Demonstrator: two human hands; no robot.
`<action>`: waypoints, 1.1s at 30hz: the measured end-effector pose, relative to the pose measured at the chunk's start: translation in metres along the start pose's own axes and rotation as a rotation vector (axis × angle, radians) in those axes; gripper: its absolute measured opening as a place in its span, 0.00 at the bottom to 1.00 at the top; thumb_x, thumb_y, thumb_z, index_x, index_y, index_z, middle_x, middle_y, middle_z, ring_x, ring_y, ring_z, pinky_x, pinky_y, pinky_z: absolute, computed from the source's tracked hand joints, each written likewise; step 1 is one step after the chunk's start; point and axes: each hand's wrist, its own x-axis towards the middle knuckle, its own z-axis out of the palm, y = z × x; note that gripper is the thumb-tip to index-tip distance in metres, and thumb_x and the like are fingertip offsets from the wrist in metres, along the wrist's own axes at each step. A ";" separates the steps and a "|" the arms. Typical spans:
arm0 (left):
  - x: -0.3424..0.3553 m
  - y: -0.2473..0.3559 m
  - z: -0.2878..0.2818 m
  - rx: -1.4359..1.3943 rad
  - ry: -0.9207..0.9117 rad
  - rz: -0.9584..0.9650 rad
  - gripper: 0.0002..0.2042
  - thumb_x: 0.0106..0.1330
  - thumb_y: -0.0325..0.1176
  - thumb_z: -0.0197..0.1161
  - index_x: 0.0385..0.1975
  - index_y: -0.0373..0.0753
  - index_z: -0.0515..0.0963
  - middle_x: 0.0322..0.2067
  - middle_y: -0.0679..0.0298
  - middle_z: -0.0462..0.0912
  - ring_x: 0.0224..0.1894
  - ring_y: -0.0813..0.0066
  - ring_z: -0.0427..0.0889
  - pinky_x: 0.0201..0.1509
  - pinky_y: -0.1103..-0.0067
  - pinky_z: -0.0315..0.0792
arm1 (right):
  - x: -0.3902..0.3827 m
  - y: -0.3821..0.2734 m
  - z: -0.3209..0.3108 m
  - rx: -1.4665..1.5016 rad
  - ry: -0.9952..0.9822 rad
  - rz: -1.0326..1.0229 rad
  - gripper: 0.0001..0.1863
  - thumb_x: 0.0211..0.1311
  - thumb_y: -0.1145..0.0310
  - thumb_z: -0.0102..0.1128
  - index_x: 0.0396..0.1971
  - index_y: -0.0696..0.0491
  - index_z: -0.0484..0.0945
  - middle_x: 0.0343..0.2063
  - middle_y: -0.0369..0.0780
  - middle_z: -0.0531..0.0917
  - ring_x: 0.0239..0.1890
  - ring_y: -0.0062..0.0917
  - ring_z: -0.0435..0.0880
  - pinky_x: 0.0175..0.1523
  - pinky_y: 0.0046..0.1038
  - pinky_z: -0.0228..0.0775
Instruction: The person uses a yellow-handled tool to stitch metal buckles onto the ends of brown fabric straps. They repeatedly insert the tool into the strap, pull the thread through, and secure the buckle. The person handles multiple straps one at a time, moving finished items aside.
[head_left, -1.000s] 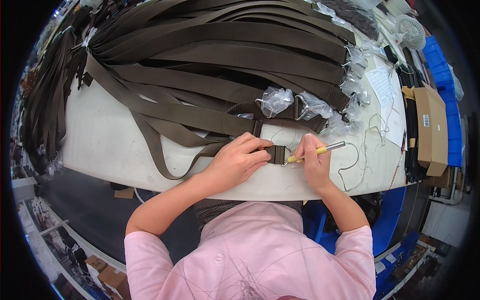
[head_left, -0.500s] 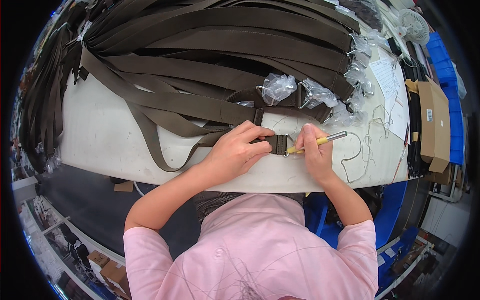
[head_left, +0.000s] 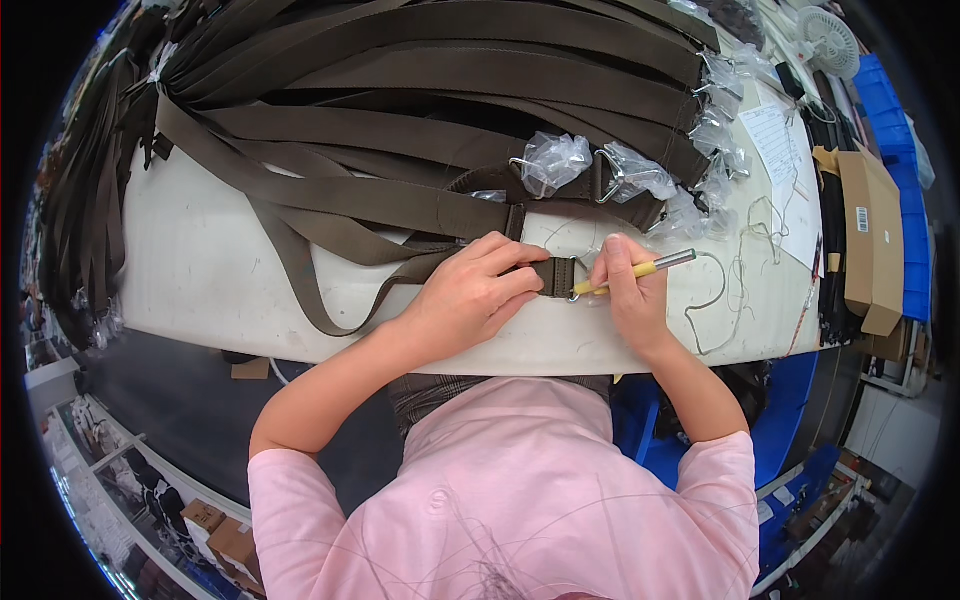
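Dark olive-brown webbing lies under my left hand [head_left: 483,290], whose fingers grip the strap close to its stitched end [head_left: 563,275]. A metal ring [head_left: 574,291] sits at that end. My right hand [head_left: 632,290] pinches a yellow pen-shaped tool [head_left: 645,269] with a silver rear section. Its front tip is at the ring and the strap's edge; whether it touches cannot be made out. A thin grey cord [head_left: 722,288] appears to run from the tool's rear end. Part of the strap is hidden beneath my left fingers.
A large bundle of similar straps [head_left: 400,75] fills the far side of the white table [head_left: 200,260]. Clear plastic wraps [head_left: 555,165] cover several metal fittings. Papers [head_left: 775,150], a cardboard box [head_left: 870,240], blue bins [head_left: 905,190] and a small fan [head_left: 828,42] stand rightward.
The whole view has shifted a little. Both hands, the strap end and the yellow tool keep nearly the same places relative to one another, with the tip still at the ring.
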 end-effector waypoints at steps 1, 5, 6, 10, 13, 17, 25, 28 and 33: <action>0.000 0.000 0.000 0.002 0.008 0.008 0.07 0.64 0.24 0.72 0.40 0.36 0.83 0.53 0.62 0.86 0.45 0.60 0.82 0.50 0.69 0.80 | 0.000 -0.001 0.000 0.001 0.001 -0.008 0.24 0.87 0.60 0.50 0.27 0.57 0.78 0.22 0.33 0.80 0.25 0.14 0.75 0.32 0.22 0.68; -0.001 0.003 0.001 0.004 0.057 -0.058 0.08 0.64 0.22 0.70 0.41 0.36 0.82 0.51 0.61 0.87 0.43 0.58 0.83 0.49 0.69 0.79 | 0.001 -0.003 -0.002 0.048 0.032 0.059 0.26 0.87 0.57 0.49 0.25 0.55 0.76 0.22 0.33 0.80 0.25 0.12 0.75 0.31 0.20 0.65; 0.001 0.005 0.003 0.007 0.082 -0.072 0.08 0.64 0.22 0.70 0.41 0.36 0.81 0.49 0.60 0.87 0.43 0.58 0.83 0.48 0.68 0.79 | 0.001 -0.002 -0.005 0.092 0.061 0.107 0.27 0.87 0.55 0.48 0.24 0.54 0.76 0.22 0.33 0.80 0.25 0.12 0.76 0.30 0.20 0.64; 0.014 0.021 0.011 0.030 0.101 -0.193 0.10 0.64 0.25 0.72 0.42 0.37 0.80 0.42 0.60 0.83 0.42 0.58 0.82 0.46 0.66 0.77 | 0.006 0.005 -0.013 0.279 0.157 0.170 0.30 0.87 0.50 0.44 0.22 0.50 0.74 0.21 0.32 0.79 0.21 0.12 0.76 0.26 0.19 0.59; 0.027 0.031 0.021 0.186 0.103 -0.230 0.12 0.64 0.29 0.75 0.42 0.37 0.80 0.38 0.60 0.78 0.43 0.58 0.80 0.46 0.65 0.75 | 0.005 0.004 -0.011 0.302 0.173 0.158 0.31 0.88 0.49 0.42 0.22 0.50 0.74 0.21 0.32 0.78 0.19 0.13 0.76 0.24 0.18 0.59; 0.024 0.022 0.022 0.091 0.079 -0.247 0.13 0.62 0.31 0.77 0.42 0.37 0.80 0.39 0.61 0.77 0.44 0.59 0.80 0.47 0.66 0.75 | 0.001 0.004 -0.013 0.245 0.098 0.151 0.29 0.88 0.53 0.45 0.22 0.53 0.75 0.21 0.32 0.78 0.22 0.13 0.76 0.27 0.20 0.62; 0.019 0.017 0.022 0.038 0.086 -0.236 0.11 0.63 0.29 0.75 0.41 0.37 0.81 0.39 0.62 0.78 0.42 0.60 0.81 0.45 0.66 0.76 | -0.001 -0.009 -0.004 0.032 -0.032 0.062 0.24 0.86 0.60 0.50 0.25 0.57 0.78 0.21 0.33 0.80 0.24 0.13 0.74 0.32 0.23 0.67; 0.019 0.018 0.022 0.037 0.078 -0.240 0.10 0.64 0.29 0.75 0.41 0.38 0.81 0.40 0.61 0.78 0.43 0.59 0.80 0.47 0.65 0.75 | 0.000 -0.011 -0.002 0.008 -0.031 0.047 0.26 0.87 0.59 0.48 0.24 0.56 0.77 0.20 0.33 0.78 0.23 0.13 0.72 0.31 0.22 0.66; 0.019 0.018 0.023 0.042 0.083 -0.235 0.10 0.64 0.29 0.75 0.41 0.38 0.81 0.40 0.61 0.78 0.43 0.59 0.80 0.47 0.65 0.75 | -0.001 -0.005 -0.005 0.022 -0.049 0.031 0.24 0.86 0.61 0.51 0.26 0.57 0.78 0.21 0.33 0.80 0.24 0.13 0.74 0.32 0.22 0.67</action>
